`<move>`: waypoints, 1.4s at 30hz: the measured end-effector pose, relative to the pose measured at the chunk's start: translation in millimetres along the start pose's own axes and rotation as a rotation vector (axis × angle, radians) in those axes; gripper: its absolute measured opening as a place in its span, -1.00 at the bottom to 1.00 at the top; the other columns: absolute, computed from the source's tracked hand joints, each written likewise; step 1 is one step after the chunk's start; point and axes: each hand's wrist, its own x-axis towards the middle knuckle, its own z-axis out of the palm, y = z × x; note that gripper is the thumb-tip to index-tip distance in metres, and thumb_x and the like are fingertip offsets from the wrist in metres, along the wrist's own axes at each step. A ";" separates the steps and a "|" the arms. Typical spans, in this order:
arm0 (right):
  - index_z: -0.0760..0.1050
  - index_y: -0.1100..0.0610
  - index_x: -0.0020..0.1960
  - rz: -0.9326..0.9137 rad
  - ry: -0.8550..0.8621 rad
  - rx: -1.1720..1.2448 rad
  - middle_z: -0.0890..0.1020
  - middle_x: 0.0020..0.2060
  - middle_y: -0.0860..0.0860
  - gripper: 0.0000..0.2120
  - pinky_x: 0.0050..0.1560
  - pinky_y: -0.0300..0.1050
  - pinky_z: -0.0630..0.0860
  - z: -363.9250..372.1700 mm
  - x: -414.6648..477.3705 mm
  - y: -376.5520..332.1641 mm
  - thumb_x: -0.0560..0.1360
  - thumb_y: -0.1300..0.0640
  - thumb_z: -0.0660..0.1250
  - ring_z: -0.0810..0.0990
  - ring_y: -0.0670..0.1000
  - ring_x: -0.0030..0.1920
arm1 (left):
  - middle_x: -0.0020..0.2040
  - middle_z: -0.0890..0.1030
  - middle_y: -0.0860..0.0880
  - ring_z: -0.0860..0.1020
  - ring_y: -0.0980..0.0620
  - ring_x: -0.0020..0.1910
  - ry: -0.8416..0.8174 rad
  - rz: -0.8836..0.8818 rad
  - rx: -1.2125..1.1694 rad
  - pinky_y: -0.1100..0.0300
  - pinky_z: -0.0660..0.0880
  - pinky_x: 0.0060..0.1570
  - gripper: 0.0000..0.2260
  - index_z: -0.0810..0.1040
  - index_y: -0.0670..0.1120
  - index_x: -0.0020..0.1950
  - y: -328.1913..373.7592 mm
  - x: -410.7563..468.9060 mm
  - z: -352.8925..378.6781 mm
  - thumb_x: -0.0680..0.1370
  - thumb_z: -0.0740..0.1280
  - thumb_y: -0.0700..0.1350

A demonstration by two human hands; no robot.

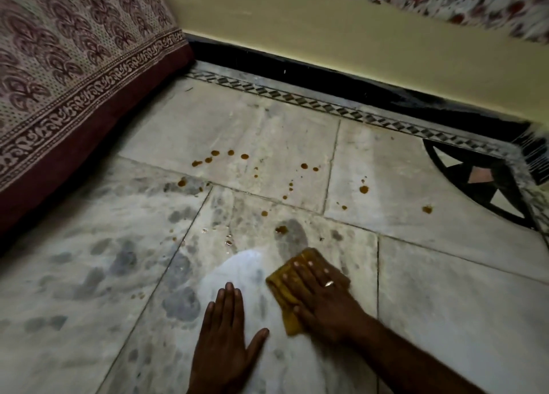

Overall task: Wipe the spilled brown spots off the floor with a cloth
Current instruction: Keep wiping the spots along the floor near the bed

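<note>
Several brown spots (244,156) are scattered across the grey marble floor (445,289), from the middle to the right, and one larger spot (281,229) lies just beyond the cloth. My right hand (319,294) presses flat on a folded mustard-yellow cloth (286,292) on the floor, fingers spread, a ring on one finger. My left hand (225,343) rests flat on the floor to the left of the cloth, fingers together and thumb out, holding nothing.
A bed with a patterned maroon-bordered cover (74,76) hangs down at the left. A yellow wall with a black skirting (326,76) runs along the back. A dark inlaid floor pattern (481,183) sits at the right. A bright light reflection lies near my left hand.
</note>
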 end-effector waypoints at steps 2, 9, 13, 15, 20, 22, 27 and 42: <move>-0.17 -0.11 0.61 0.141 -0.104 0.054 0.00 0.61 0.11 -0.33 0.55 0.25 0.09 -13.7 26.9 2.6 0.57 -0.33 -0.39 0.09 0.33 0.58 | 0.57 0.27 -0.23 0.27 -0.18 0.53 -0.011 -0.010 -0.024 -0.10 0.23 0.46 -0.22 0.28 -0.25 0.54 1.1 1.5 -2.1 0.58 0.05 0.35; -0.23 -0.09 0.63 -0.145 -0.331 -0.088 -0.04 0.63 0.21 -0.24 0.52 0.41 0.00 -7.4 25.3 -17.8 0.54 -0.44 -0.26 -0.10 0.37 0.60 | 0.58 0.23 -0.25 0.26 -0.21 0.55 -0.101 0.044 -0.048 -0.07 0.16 0.48 -0.22 0.25 -0.27 0.55 -2.2 7.4 -13.3 0.59 0.05 0.33; 0.07 -0.07 0.63 -0.122 -0.043 -0.149 0.19 0.61 0.09 -0.28 0.48 0.29 0.23 -4.0 17.5 -4.2 0.57 -0.36 0.05 0.16 0.22 0.59 | 0.58 0.22 -0.25 0.23 -0.19 0.56 -0.034 0.163 -0.014 -0.08 0.19 0.47 -0.27 0.24 -0.27 0.56 -13.1 23.9 -10.5 0.61 0.09 0.27; 0.16 -0.01 0.62 -0.036 0.057 -0.111 0.25 0.58 0.11 -0.32 0.47 0.27 0.24 -1.6 36.4 -18.0 0.59 -0.29 0.07 0.21 0.22 0.58 | 0.57 0.24 -0.25 0.24 -0.20 0.56 -0.016 0.185 0.014 -0.08 0.20 0.47 -0.28 0.26 -0.27 0.55 -21.5 32.4 -4.5 0.62 0.10 0.27; 0.16 0.13 0.61 0.122 0.149 0.030 0.20 0.59 0.20 -0.31 0.48 0.27 0.06 7.3 66.4 -68.3 0.60 -0.23 0.03 0.13 0.30 0.58 | 0.56 0.27 -0.25 0.27 -0.18 0.55 -0.016 0.144 0.039 -0.06 0.20 0.46 -0.35 0.31 -0.27 0.53 -26.3 33.4 -2.2 0.62 0.13 0.19; 0.15 0.14 0.61 0.048 0.175 -0.009 0.18 0.59 0.20 -0.31 0.50 0.27 0.09 12.4 60.3 -62.1 0.62 -0.25 0.01 0.12 0.30 0.58 | 0.56 0.27 -0.24 0.24 -0.17 0.55 -0.005 0.138 0.041 -0.06 0.20 0.46 -0.36 0.33 -0.27 0.52 -25.9 31.8 -5.1 0.61 0.12 0.17; 0.17 0.09 0.61 -0.108 0.213 -0.082 0.21 0.59 0.16 -0.34 0.51 0.23 0.11 12.5 68.5 -34.4 0.62 -0.23 0.02 0.14 0.24 0.59 | 0.57 0.24 -0.22 0.13 -0.10 0.58 -0.013 0.081 0.008 0.00 0.07 0.50 -0.32 0.30 -0.25 0.54 -15.3 24.8 -8.2 0.58 0.14 0.20; 0.20 0.11 0.60 -0.034 0.299 0.075 0.23 0.57 0.21 -0.37 0.51 0.26 0.09 -2.7 157.9 -67.2 0.60 -0.14 0.09 0.16 0.28 0.58 | 0.61 0.17 -0.17 0.13 -0.10 0.60 -0.072 -0.059 0.135 -0.03 0.12 0.49 -0.24 0.21 -0.21 0.58 -40.4 11.6 -24.1 0.61 0.10 0.34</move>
